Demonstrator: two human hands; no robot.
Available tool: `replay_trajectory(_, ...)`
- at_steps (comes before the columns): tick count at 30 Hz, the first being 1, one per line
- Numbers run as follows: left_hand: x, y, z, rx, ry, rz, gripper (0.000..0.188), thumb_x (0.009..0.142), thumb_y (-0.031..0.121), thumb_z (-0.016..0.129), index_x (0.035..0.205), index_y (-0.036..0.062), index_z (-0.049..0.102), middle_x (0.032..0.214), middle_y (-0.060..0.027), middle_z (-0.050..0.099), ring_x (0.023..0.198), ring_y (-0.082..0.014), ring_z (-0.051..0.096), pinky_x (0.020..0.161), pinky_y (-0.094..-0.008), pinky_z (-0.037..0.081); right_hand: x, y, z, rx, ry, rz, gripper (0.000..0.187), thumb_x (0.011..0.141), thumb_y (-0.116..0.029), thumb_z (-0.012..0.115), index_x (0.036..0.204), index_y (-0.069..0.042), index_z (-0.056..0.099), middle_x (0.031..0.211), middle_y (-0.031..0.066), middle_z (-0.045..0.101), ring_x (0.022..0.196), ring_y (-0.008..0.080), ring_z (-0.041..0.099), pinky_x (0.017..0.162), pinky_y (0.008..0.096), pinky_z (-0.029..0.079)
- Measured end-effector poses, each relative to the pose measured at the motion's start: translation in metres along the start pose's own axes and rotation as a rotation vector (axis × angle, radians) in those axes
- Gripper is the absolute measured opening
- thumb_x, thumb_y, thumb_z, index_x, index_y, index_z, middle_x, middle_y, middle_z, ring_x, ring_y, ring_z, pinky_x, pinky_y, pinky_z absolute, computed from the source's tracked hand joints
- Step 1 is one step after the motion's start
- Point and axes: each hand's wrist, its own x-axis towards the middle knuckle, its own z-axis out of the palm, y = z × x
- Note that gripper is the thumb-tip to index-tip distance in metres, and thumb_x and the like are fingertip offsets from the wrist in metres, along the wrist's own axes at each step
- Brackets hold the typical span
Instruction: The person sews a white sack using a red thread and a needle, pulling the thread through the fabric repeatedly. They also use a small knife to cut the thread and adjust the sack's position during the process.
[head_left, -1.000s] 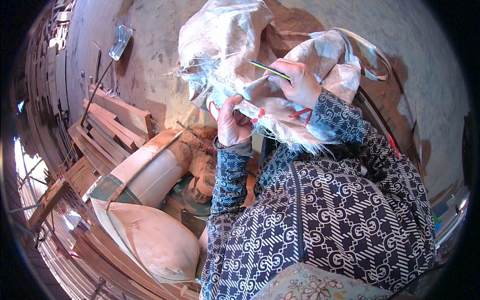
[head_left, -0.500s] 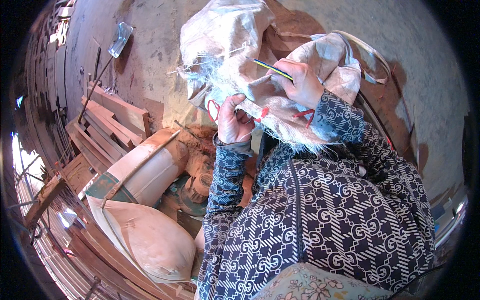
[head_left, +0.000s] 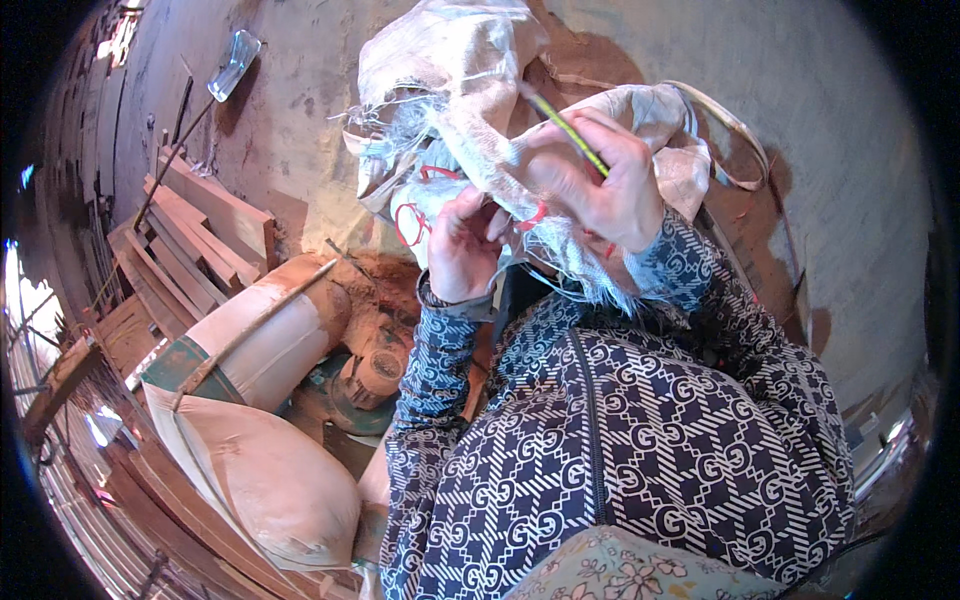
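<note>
Left hand: ok so we've got the left hand (head_left: 462, 258) with thumb and curled fingers pinching the edge of the cloth, just above the frayed threads
Right hand: our right hand (head_left: 618, 185) is a bit blurry, but its fingers are wrapped round a pencil (head_left: 575, 133), yellowish, slanting up and left over the cloth; we can't tell if the tip touches
Woven sack: the pale woven sack (head_left: 478, 140) is bunched up in front of our lap and spreads to the top of the view, strap (head_left: 742, 128) looping off to the right
Red bits: we see a red strip (head_left: 536, 216) on the cloth between both hands
Left side: planks (head_left: 205, 235) stacked on the floor (head_left: 330, 60), plus a stuffed bag (head_left: 265, 475) nearer us, and a dusty round machine (head_left: 372, 378) beside our left sleeve (head_left: 435, 355)
</note>
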Motion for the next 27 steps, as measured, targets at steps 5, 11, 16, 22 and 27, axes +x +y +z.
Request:
replay_trajectory(5,-0.007,-0.02,0.018,0.682,-0.043,0.249,0.024,0.091,0.0,0.048,0.108,-0.0041,0.064,0.11,-0.007,0.054,0.101,-0.0178,0.053,0.089,-0.028,0.044,0.017,-0.024,0.011,-0.345,-0.191,0.027,0.044,0.078,-0.044,0.075,0.104,-0.009,0.07,0.092,0.0135,0.065,0.085,0.0313,0.069,0.072,0.0419,0.055)
replay_trajectory(11,-0.026,-0.02,0.04,1.179,-0.051,0.58,0.028,0.082,0.002,0.057,0.109,-0.0018,0.065,0.105,-0.017,0.06,0.091,-0.0337,0.063,0.077,-0.0383,0.051,0.044,-0.008,-0.001,-0.333,-0.242,0.242,0.018,0.088,-0.024,0.063,0.093,-0.008,0.069,0.087,0.0195,0.066,0.074,0.0356,0.066,0.066,0.0429,0.052)
replay_trajectory(16,-0.032,-0.019,0.042,1.297,-0.078,0.564,0.044,0.081,0.004,0.062,0.124,0.0004,0.059,0.108,-0.0158,0.062,0.09,-0.0333,0.066,0.074,-0.0396,0.054,0.042,0.022,-0.021,0.527,-0.258,0.668,0.028,0.097,-0.022,0.055,0.109,0.002,0.061,0.095,0.0071,0.069,0.072,0.0173,0.068,0.062,0.0307,0.053)
replay_trajectory(22,-0.017,-0.035,0.023,1.031,-0.102,0.68,0.032,0.084,0.008,0.066,0.115,0.0,0.066,0.107,-0.0175,0.068,0.088,-0.0336,0.069,0.074,-0.0377,0.056,0.026,0.051,-0.028,0.861,-0.165,1.059,0.029,0.096,-0.026,0.056,0.114,-0.003,0.061,0.093,0.0075,0.069,0.072,0.0158,0.068,0.062,0.0316,0.058)
replay_trajectory(27,-0.016,-0.028,0.027,0.716,0.005,0.376,0.024,0.086,0.012,0.069,0.107,-0.0003,0.069,0.095,-0.0167,0.071,0.08,-0.0324,0.07,0.071,-0.0374,0.056,0.036,-0.004,-0.019,0.679,-0.219,0.918,0.032,0.095,-0.029,0.061,0.115,-0.004,0.061,0.093,0.0039,0.067,0.073,0.0141,0.065,0.065,0.0303,0.055)
